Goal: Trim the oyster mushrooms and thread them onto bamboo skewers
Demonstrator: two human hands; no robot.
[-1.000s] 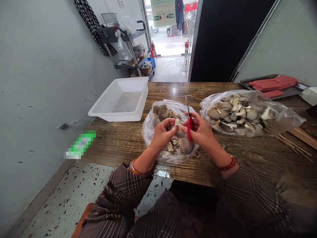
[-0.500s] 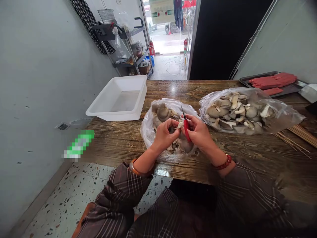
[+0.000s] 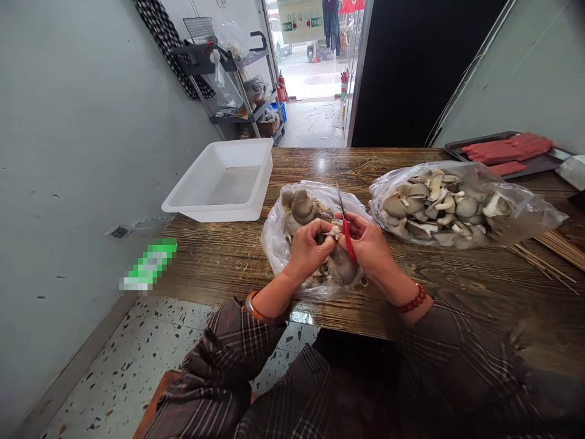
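My left hand [image 3: 311,249] is closed in a pinch on a small pale piece of oyster mushroom [image 3: 335,231]. Red-handled scissors [image 3: 348,238] are in my right hand [image 3: 368,244], blades pointing up and away from me. The right fingertips also meet the mushroom piece. Both hands are over an open clear plastic bag [image 3: 273,235] with grey oyster mushrooms [image 3: 302,207] in it; my hands hide part of them. A second clear bag [image 3: 525,213] to the right holds many mushrooms [image 3: 441,201], caps and stems mixed.
A white plastic tub [image 3: 247,210] stands at the table's left rear. At the back right is a dark tray [image 3: 530,172] with red packets [image 3: 507,149]. Wooden skewers [image 3: 560,250] lie at the right. A shelf cart [image 3: 228,67] stands beyond the wooden table [image 3: 205,262].
The scissors have turned slightly in my right hand, and the mushroom piece has shifted a little between my fingers. The whole view has moved slightly.
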